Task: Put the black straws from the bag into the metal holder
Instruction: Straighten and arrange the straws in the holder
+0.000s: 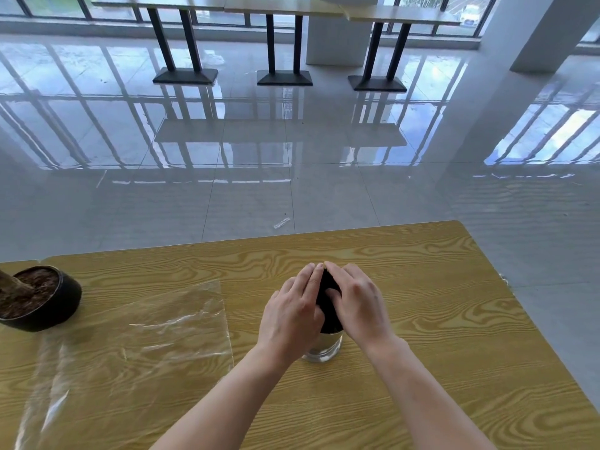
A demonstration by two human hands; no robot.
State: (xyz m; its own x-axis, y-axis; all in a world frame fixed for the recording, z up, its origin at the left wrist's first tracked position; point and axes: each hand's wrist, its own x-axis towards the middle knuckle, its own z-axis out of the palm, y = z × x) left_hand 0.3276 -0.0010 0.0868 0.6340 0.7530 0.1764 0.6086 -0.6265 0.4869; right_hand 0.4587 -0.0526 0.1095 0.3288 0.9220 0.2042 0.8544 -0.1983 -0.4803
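Both hands, left hand and right hand, have fingers cupped around the black straws standing in the metal holder on the table. Straws look light and slippery, so best gripped as a bundle from the sides.

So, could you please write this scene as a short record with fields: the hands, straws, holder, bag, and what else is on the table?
left hand: cupped against the left side of the straws
right hand: cupped against their right side
straws: black bundle, upright in the holder, between both hands
holder: shiny metal, standing on the table, mostly hidden by the hands
bag: clear plastic, flat on the table left of the holder, looks empty
table: yellow wood grain
pot: black, with soil, at the far left edge
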